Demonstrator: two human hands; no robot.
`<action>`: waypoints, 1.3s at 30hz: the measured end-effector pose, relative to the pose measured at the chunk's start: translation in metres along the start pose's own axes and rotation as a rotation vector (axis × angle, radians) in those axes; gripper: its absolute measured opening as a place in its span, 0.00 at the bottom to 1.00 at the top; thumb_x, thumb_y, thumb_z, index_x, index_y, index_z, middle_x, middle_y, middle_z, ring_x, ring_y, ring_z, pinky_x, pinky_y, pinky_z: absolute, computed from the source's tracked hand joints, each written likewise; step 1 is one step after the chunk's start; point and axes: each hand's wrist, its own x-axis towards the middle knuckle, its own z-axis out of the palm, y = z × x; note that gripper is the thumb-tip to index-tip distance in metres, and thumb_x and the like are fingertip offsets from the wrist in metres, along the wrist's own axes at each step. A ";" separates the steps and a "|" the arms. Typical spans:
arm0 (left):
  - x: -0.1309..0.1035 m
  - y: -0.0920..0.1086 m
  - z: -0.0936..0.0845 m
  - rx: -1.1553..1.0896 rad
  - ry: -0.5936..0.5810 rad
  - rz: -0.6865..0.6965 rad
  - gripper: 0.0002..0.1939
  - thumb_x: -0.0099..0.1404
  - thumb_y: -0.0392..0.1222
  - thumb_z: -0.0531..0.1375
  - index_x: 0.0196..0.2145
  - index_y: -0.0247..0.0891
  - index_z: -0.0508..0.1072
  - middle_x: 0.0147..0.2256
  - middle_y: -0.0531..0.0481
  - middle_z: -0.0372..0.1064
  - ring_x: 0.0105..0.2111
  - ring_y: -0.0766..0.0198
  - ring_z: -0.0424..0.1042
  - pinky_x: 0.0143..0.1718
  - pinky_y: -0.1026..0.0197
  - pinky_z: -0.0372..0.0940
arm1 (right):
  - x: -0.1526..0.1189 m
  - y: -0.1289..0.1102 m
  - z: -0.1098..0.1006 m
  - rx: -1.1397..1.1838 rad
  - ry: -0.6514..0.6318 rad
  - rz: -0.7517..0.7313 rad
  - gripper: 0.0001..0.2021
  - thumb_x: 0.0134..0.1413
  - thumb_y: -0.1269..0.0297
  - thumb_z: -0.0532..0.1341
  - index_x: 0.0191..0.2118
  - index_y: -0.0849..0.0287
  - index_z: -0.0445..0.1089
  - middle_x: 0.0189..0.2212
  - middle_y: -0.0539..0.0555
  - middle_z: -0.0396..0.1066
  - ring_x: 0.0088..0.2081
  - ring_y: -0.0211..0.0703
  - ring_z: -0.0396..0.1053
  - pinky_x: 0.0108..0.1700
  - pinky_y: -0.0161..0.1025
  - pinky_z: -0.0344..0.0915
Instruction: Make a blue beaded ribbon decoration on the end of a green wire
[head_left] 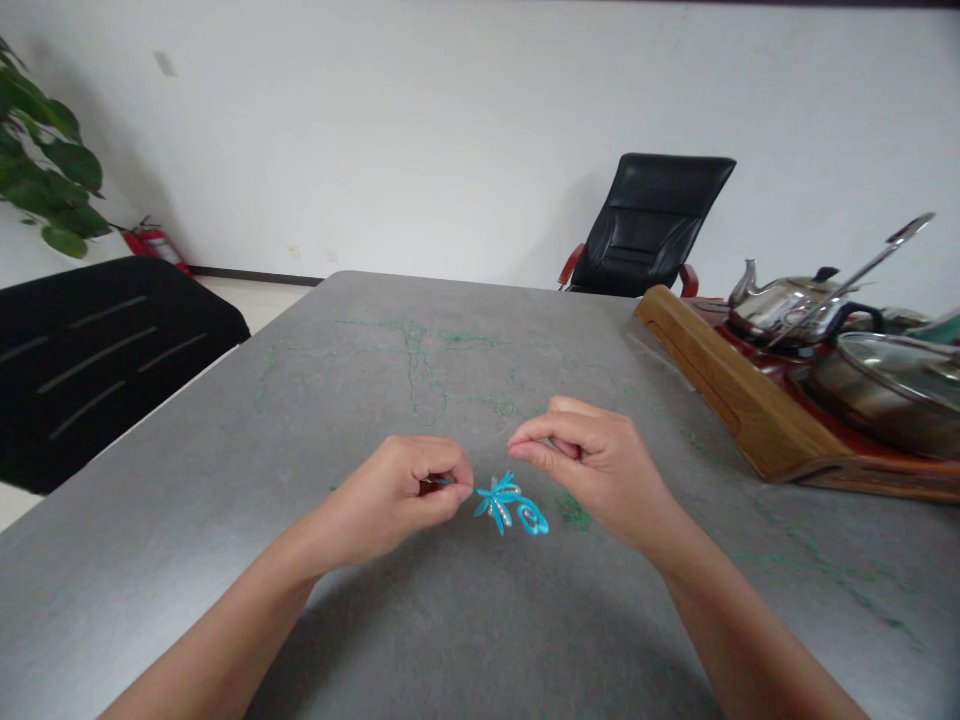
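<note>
My left hand (427,485) is closed in a pinch, holding a bright blue flower-shaped ornament (495,500) by its left end. The ornament has narrow petals, rows of small pale beads and a curled loop on its right side. A thin dark piece shows inside the curled fingers of that hand. Up and to the right of the ornament, my right hand (577,450) pinches thumb and forefinger together, apart from the petals. Whatever lies between those fingertips is too small to make out.
A grey table (360,400) with green vein-like lines spreads beneath both hands. At right, a wooden tea tray (705,390) bears a metal kettle (787,305) and a lidded pot (885,390). Black chairs stand at the far side (660,220) and left (97,350).
</note>
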 end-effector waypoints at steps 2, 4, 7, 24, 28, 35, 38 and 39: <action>-0.002 0.001 -0.002 -0.053 -0.043 0.011 0.08 0.62 0.33 0.56 0.27 0.37 0.72 0.24 0.55 0.64 0.25 0.69 0.60 0.28 0.66 0.55 | 0.002 0.005 0.003 0.094 -0.013 0.059 0.06 0.56 0.63 0.64 0.31 0.56 0.77 0.19 0.45 0.56 0.22 0.33 0.55 0.26 0.34 0.51; -0.003 0.000 -0.003 -0.105 -0.062 0.013 0.07 0.62 0.35 0.57 0.27 0.37 0.72 0.24 0.55 0.64 0.25 0.68 0.60 0.28 0.66 0.55 | 0.003 0.010 0.009 0.191 -0.029 0.122 0.08 0.56 0.61 0.64 0.30 0.57 0.77 0.19 0.45 0.57 0.23 0.33 0.55 0.27 0.34 0.52; -0.005 -0.003 -0.004 -0.188 -0.044 -0.006 0.08 0.62 0.37 0.57 0.27 0.36 0.72 0.24 0.54 0.64 0.25 0.68 0.60 0.28 0.65 0.55 | 0.003 0.017 0.023 0.338 -0.058 0.228 0.09 0.54 0.60 0.63 0.29 0.59 0.76 0.20 0.46 0.62 0.24 0.34 0.56 0.27 0.33 0.53; 0.001 -0.018 -0.001 -0.434 0.455 -0.134 0.10 0.62 0.44 0.59 0.26 0.37 0.66 0.22 0.59 0.53 0.21 0.71 0.49 0.24 0.65 0.48 | -0.014 -0.002 0.062 0.563 -0.110 0.357 0.11 0.53 0.58 0.63 0.26 0.59 0.73 0.17 0.44 0.55 0.21 0.33 0.50 0.25 0.34 0.48; 0.001 -0.019 -0.001 -0.341 0.487 -0.132 0.10 0.63 0.43 0.59 0.25 0.37 0.66 0.22 0.58 0.55 0.23 0.70 0.53 0.26 0.65 0.50 | -0.015 -0.017 0.050 0.351 -0.050 0.198 0.09 0.56 0.63 0.62 0.27 0.57 0.75 0.17 0.45 0.57 0.22 0.33 0.54 0.26 0.34 0.51; 0.001 -0.014 0.002 -0.185 0.434 -0.126 0.09 0.63 0.41 0.57 0.26 0.36 0.68 0.22 0.57 0.58 0.24 0.69 0.56 0.27 0.66 0.52 | -0.017 -0.036 0.026 0.033 0.004 -0.050 0.08 0.59 0.71 0.58 0.33 0.57 0.76 0.20 0.46 0.65 0.22 0.33 0.60 0.26 0.33 0.55; 0.000 -0.011 0.004 -0.145 0.384 -0.120 0.09 0.63 0.39 0.57 0.25 0.36 0.68 0.22 0.56 0.59 0.23 0.69 0.56 0.26 0.66 0.52 | -0.018 -0.037 0.020 -0.076 0.036 -0.099 0.09 0.61 0.70 0.57 0.34 0.57 0.76 0.20 0.47 0.65 0.22 0.34 0.62 0.26 0.34 0.56; 0.000 -0.010 0.004 -0.136 0.363 -0.120 0.08 0.63 0.38 0.56 0.25 0.36 0.68 0.21 0.57 0.59 0.23 0.69 0.56 0.25 0.66 0.51 | -0.018 -0.037 0.018 -0.107 0.045 -0.104 0.09 0.61 0.70 0.57 0.34 0.57 0.76 0.20 0.47 0.65 0.22 0.34 0.62 0.26 0.34 0.56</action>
